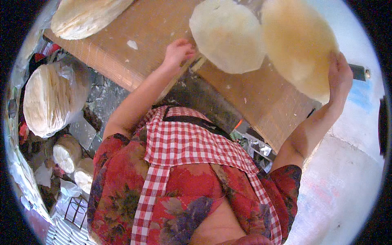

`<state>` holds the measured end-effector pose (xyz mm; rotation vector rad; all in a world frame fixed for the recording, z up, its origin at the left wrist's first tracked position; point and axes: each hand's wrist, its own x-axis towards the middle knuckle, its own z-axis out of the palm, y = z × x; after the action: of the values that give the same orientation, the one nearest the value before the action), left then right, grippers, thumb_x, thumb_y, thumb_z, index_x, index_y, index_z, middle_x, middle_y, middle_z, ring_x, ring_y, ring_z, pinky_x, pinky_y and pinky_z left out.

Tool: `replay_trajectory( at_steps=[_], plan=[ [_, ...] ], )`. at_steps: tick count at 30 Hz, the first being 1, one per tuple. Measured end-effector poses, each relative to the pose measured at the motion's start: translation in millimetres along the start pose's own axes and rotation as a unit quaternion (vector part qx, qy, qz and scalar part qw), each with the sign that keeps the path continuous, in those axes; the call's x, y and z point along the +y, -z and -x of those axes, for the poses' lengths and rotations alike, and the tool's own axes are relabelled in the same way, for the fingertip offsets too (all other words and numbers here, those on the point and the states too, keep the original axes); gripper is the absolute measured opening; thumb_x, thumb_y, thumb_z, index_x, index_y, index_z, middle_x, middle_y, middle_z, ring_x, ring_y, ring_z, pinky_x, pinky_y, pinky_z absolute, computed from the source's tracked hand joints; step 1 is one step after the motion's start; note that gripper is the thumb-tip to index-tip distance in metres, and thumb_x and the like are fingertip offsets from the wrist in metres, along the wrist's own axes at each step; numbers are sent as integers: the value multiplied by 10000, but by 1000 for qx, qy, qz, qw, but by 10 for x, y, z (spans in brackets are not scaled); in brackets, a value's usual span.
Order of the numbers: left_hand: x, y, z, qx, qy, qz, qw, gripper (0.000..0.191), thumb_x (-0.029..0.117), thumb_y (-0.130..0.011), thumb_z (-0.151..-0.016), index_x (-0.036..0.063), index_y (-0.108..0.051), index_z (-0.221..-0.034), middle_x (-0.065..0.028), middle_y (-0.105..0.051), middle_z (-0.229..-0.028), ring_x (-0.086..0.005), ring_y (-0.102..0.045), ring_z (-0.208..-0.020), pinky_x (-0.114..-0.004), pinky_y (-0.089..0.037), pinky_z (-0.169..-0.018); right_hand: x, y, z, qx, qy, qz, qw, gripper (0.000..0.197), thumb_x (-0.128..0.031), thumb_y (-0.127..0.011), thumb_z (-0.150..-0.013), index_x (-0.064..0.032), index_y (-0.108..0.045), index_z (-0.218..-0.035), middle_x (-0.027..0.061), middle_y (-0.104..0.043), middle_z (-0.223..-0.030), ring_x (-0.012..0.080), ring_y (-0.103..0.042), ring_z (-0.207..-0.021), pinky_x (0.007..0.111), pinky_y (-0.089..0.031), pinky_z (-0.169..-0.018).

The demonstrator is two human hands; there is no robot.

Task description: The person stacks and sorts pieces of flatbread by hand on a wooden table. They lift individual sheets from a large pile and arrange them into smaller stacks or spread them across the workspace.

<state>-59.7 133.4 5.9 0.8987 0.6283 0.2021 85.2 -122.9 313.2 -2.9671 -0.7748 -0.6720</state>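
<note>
My right hand (340,72) grips the lower right edge of a large, thin, golden-brown flatbread sheet (300,43), which is blurred. A paler round flatbread sheet (228,36) lies just left of it on the wooden board. My left hand (180,52) is beside the pale sheet's left edge, its fingers slightly curled; whether they touch the sheet cannot be told. Farther left, a stack of folded flatbread sheets (85,18) rests on the wooden tabletop (137,27).
Below the table's left edge stands a tall stack of thin flatbreads (46,101), partly in clear plastic. Smaller round pale bundles (65,154) are under it. A white wall (346,159) with a dark box (357,72) rises at the right. A gap parts the two wooden surfaces.
</note>
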Motion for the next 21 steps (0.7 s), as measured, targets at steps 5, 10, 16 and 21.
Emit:
replay_trajectory(
  at_steps=[5, 10, 16, 21],
  plan=[
    [-123, -46, -384, 38, -62, -128, 989, 358, 46, -580, -701, -43, -473, -1031, -127, -576, -868, -185, -578, -689, -277, -486, -589, -693, -517, 58, -30, 67, 164, 984, 218, -177, -429, -793, -163, -531, -985, 146, -586, -733, 315, -584, -702, 421, -452, -580],
    [-194, -147, -548, 63, -119, -227, 965, 254, 71, -576, -670, -24, -565, -905, -96, -606, -706, -161, -574, -584, -274, -455, -523, -1636, -2025, 606, -81, 255, 62, 962, 105, -94, -478, -725, -25, -536, -779, 95, -582, -688, 223, -598, -584, 349, -478, -450],
    [-152, -167, -470, 25, -125, -169, 977, 206, 19, -558, -693, -1, -581, -897, -45, -608, -775, -115, -551, -647, -244, -446, -566, -1880, -2606, 864, -67, 239, -72, 966, 129, -81, -500, -679, 32, -556, -705, 159, -579, -661, 262, -603, -614, 338, -493, -473],
    [7, -310, -430, -1, -109, -83, 991, 298, 8, -542, -657, 1, -551, -955, -53, -600, -777, -121, -539, -638, -247, -440, -577, -1782, -2373, 791, -166, 187, -133, 959, 194, -174, -523, -719, 8, -564, -772, 158, -591, -744, 297, -601, -694, 371, -497, -584]
  ],
)
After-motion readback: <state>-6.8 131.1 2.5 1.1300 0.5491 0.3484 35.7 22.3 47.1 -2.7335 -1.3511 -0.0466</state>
